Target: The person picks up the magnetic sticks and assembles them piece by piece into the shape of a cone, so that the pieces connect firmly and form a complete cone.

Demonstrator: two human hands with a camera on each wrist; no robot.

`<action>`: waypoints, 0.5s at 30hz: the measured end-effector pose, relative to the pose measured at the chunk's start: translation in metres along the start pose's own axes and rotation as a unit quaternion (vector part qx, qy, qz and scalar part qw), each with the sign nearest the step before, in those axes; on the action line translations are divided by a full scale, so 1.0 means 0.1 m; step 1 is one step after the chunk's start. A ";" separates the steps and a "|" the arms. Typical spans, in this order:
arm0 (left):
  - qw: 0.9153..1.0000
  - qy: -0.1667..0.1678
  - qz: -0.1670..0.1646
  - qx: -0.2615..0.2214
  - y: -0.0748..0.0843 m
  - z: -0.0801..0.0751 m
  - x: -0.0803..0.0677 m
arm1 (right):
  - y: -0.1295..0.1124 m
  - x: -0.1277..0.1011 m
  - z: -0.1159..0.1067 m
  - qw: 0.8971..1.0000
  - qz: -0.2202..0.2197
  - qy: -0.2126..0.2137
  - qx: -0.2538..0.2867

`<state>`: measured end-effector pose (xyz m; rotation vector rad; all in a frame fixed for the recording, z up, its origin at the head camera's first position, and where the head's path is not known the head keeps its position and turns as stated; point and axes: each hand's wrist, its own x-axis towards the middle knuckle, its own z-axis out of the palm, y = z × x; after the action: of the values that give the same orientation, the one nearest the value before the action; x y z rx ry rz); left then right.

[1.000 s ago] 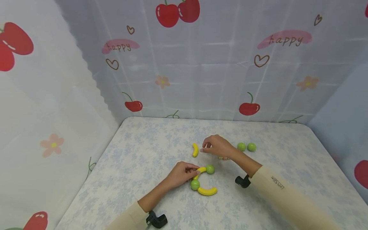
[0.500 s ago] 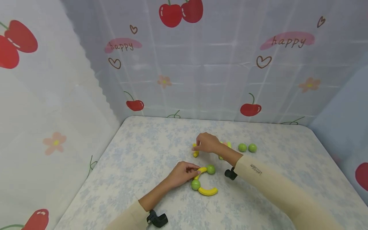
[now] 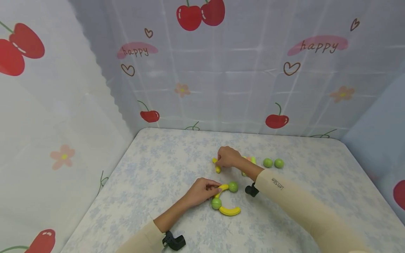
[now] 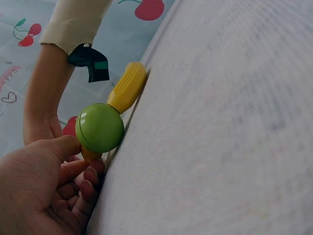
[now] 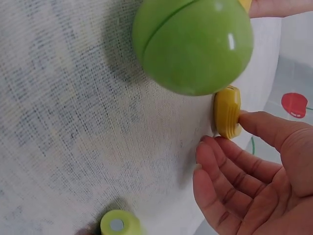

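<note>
Yellow curved piece, lying near the table's centre, sits under the right hand, whose curled fingers and thumb pinch it at its upper end; in the right wrist view the thumb tip presses on the piece's ribbed yellow end while the other fingers curl beneath. That forearm reaches in from about 4 o'clock, wrist bent down, in a cream sleeve that bears small dark lettering near the cuff, too small to read. A black wrist mount hangs under that cuff.

At roughly 7 o'clock from the right hand, the left hand rests on the table, fingers bent, fingertips pinching a second yellow curved piece that joins an upper green ball to a lower green ball. From the lower ball a third yellow piece curves away toward 4 o'clock. In the left wrist view the thumb touches a green ball.

Two loose green balls lie side by side at 3 o'clock from the right hand, well apart from it. The table wears a pale blue floral cloth. Behind, the backdrop curtain shows cherries, hearts and the word "happy" printed twice on pink patches.
</note>
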<state>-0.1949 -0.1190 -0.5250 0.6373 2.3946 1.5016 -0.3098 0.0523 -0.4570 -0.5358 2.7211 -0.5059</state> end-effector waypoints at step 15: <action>1.000 0.001 -0.003 0.002 0.03 0.00 -0.01 | 0.02 -0.11 0.00 0.997 -0.036 0.040 0.048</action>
<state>-0.1936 -0.1181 -0.5229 0.6306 2.3997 1.4949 -0.3011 0.0583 -0.4553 -0.6034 2.7438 -0.6874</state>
